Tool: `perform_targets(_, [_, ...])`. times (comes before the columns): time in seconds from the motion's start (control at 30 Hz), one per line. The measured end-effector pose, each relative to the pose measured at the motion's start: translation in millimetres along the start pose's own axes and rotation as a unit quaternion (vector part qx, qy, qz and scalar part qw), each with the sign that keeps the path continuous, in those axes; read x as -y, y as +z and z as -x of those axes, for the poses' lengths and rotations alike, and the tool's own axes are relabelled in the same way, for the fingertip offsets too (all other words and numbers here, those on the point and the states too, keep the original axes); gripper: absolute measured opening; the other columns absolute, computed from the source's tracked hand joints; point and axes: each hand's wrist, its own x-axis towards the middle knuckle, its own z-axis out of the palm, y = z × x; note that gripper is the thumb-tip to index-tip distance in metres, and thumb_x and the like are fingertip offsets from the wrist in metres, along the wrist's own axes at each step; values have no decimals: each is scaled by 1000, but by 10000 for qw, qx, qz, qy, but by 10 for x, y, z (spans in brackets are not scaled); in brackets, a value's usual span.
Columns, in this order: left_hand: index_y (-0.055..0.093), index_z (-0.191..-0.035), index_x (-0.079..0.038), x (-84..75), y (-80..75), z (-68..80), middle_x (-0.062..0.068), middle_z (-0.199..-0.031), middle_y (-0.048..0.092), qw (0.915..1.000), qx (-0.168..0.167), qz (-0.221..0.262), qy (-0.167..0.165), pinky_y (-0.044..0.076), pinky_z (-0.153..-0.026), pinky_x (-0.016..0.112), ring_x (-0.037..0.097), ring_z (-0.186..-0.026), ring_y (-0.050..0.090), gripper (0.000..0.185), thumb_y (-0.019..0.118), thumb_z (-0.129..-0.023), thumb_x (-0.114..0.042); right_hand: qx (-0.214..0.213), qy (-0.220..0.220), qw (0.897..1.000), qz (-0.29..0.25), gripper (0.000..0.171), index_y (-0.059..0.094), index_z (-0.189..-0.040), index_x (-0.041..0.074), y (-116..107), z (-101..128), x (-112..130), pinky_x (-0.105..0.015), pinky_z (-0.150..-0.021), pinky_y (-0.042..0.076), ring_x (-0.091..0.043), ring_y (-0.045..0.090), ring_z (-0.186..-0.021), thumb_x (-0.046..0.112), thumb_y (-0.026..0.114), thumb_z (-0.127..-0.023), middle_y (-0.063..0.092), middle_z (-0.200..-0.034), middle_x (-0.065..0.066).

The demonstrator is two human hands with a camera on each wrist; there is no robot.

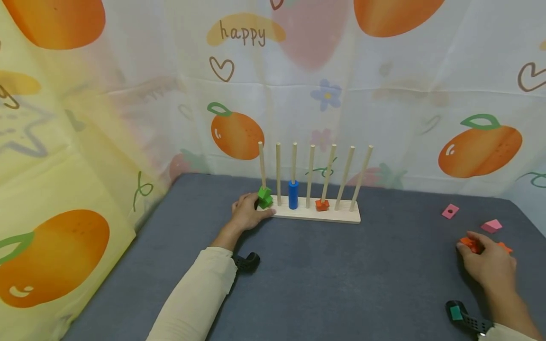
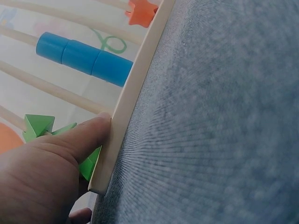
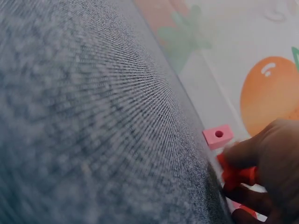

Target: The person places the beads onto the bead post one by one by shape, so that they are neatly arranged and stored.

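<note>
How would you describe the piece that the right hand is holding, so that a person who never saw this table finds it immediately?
Start from the wooden peg rack at the back of the grey table, then look far along the table to the right hand near its edge. Its fingers pinch a small orange piece. The two loose blocks beyond it are pink, and nothing holds them.

Cream long sleeves (image 1: 200, 293) cover both arms, and a black perforated strap (image 1: 246, 261) circles each wrist.

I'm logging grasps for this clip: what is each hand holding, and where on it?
The right hand pinches an orange piece by its edges at the fingertips. The left hand only steadies the wooden base at its end.
</note>
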Motion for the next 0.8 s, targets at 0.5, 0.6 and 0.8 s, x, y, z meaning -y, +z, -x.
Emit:
perform_targets(0.5, [52, -138, -8, 21, 13, 21, 14, -137, 50, 10000, 32, 12, 59, 13, -103, 51, 33, -133, 29, 67, 75, -84, -40, -706, -142, 9887, -1318, 53, 60, -128, -1, -254, 90, 440, -13, -57, 37, 17, 39, -71, 36, 68, -91, 68, -100, -11])
perform_targets(0.6, [51, -139, -8, 24, 16, 15, 14, -138, 50, 10000, 21, 22, 83, 13, -103, 51, 33, -133, 29, 67, 75, -84, -40, -847, -586, 9787, -1775, 47, 62, -128, 3, -338, 99, 582, -9, -59, 38, 18, 45, -74, 29, 71, -90, 59, -94, 16])
perform_targets(0.8, [52, -138, -7, 11, 8, 6, 15, -137, 50, 10000, 3, 29, 95, 13, -103, 51, 34, -133, 29, 67, 75, -84, -40, -731, -1367, 9512, -2668, 40, 64, -127, 6, -493, 129, 855, -7, -68, 42, 9, 58, -78, 16, 72, -89, 59, -90, 25])
